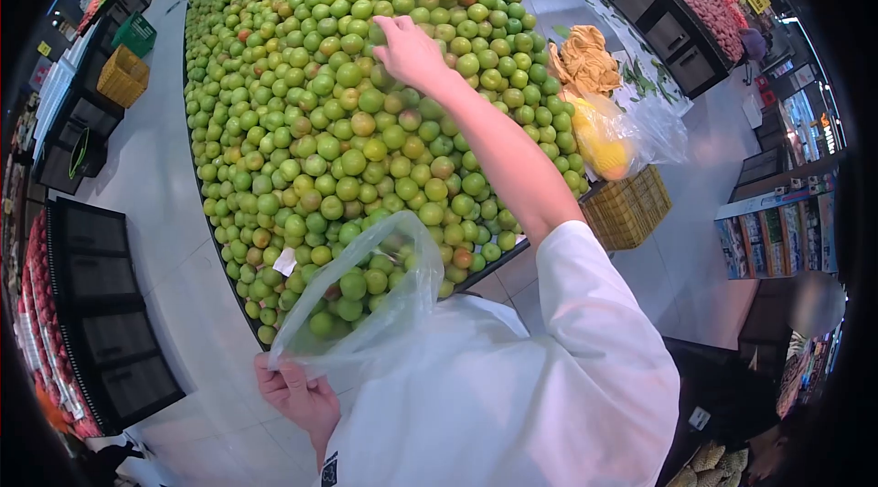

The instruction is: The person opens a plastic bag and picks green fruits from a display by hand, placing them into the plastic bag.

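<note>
Round green fruits, some with a reddish blush, are heaped over a large display. My left hand is closed on the rim of a clear plastic bag at the front edge of the heap. The bag's mouth gapes, and green fruits show within and through its film. Stretched out over the upper middle of the heap, my right hand has its fingers bent down at the fruits. Whether a fruit is in its fingers cannot be made out.
Right of the heap lie a crumpled orange-brown cloth and a plastic bag with yellow contents, above a yellow crate. A dark cabinet stands at left. A person in dark clothing is at lower right.
</note>
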`<state>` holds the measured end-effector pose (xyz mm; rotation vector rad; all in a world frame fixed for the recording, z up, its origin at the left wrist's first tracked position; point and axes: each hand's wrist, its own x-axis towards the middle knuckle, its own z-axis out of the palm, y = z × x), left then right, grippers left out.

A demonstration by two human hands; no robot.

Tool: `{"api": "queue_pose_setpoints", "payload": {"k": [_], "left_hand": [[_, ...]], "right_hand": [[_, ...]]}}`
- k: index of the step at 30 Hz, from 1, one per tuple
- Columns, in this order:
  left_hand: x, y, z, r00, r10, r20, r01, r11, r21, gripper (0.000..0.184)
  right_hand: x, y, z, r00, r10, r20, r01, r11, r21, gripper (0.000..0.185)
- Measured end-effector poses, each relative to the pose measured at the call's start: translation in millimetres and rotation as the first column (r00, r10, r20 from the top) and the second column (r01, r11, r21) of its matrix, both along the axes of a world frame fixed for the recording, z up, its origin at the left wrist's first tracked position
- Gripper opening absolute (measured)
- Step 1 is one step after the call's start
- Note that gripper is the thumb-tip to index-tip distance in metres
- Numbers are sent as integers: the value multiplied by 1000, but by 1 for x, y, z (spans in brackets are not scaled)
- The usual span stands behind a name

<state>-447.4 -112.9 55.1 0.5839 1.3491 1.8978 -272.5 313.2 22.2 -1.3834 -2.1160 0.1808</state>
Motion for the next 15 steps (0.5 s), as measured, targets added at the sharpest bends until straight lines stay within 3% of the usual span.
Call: {"api": "queue_pose_setpoints", "payload": {"k": [4,6,8,10,11,12,14,15], "left_hand": [[0,-2,-5,1000,11,20,-12,999,41,26],[0,-4,-4,999,8,36,-9,999,38,25],[0,-5,-5,999,6,52,-8,999,34,24],[0,-6,-9,997,-5,80,-2,996,85,21],[1,-6,-9,997,10,83,-17,996,85,21],[1,-6,-9,996,7,94,-15,997,81,21],[1,-5,-10,995,10,104,-18,997,70,20],[0,-3,-11,998,-13,63,7,996,88,21]], "right_hand": [[-14,11,5,998,-38,53,42,997,-65,46],[-10,13,2,987,-21,-158,16,999,-36,42],[-4,23,-14,890,9,-455,22,998,63,41],[4,23,-19,846,-58,-530,32,998,-58,40],[6,18,-21,927,-17,-375,49,996,78,39],[5,12,-17,928,-5,-373,36,996,76,39],[2,5,-7,999,46,-25,-47,998,-46,34],[-2,5,-4,999,8,40,-6,998,-70,34]]}}
